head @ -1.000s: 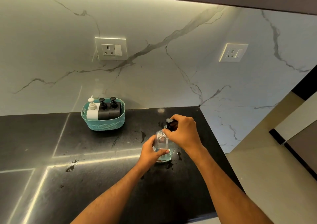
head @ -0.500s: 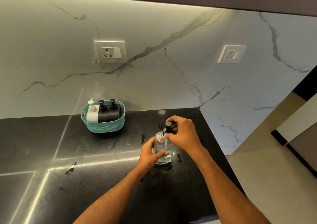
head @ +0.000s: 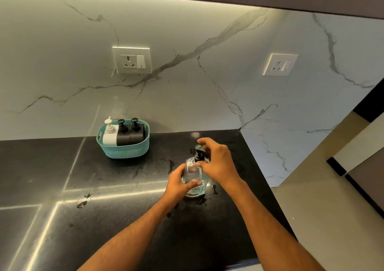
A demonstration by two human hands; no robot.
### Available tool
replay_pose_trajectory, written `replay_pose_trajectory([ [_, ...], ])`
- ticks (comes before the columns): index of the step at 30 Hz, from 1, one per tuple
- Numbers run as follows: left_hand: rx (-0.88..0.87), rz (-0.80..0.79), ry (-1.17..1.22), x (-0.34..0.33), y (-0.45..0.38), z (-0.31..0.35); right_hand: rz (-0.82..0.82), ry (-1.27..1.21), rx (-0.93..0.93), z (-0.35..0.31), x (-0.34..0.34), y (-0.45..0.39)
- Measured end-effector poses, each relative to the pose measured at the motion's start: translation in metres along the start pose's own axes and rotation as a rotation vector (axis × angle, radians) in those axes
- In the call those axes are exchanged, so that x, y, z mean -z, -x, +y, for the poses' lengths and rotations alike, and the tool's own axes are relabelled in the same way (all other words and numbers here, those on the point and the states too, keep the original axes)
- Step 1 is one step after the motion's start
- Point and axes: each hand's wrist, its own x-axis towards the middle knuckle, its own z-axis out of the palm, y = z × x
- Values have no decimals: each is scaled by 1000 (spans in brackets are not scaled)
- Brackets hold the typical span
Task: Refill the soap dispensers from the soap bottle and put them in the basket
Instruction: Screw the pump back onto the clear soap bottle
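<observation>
A clear glass soap bottle with a little bluish liquid at its bottom stands on the black counter. My left hand grips its body from the near side. My right hand pinches the base of its black pump top at the neck. A teal basket stands at the back by the wall. In the basket stand a white dispenser and two black dispensers, side by side.
The marble wall carries two sockets, one above the basket and one to the right. Dark spill marks dot the counter. The counter ends at a right edge, with floor beyond.
My right hand has shifted on the pump, uncovering its black head. The view has dropped slightly. The bottle and my left hand stay in place.
</observation>
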Motion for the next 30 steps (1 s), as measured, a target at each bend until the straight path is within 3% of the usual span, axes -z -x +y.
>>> replay_pose_trajectory([
  [20,-6,-7,2,2,-2,0,-14,-10,-36,1,-5,-4],
  [25,-6,-3,-14,1,-1,-2,47,53,-80,-1,-10,-4],
  [30,-11,-6,-4,2,-1,0,1,-80,-105,1,-9,-3],
])
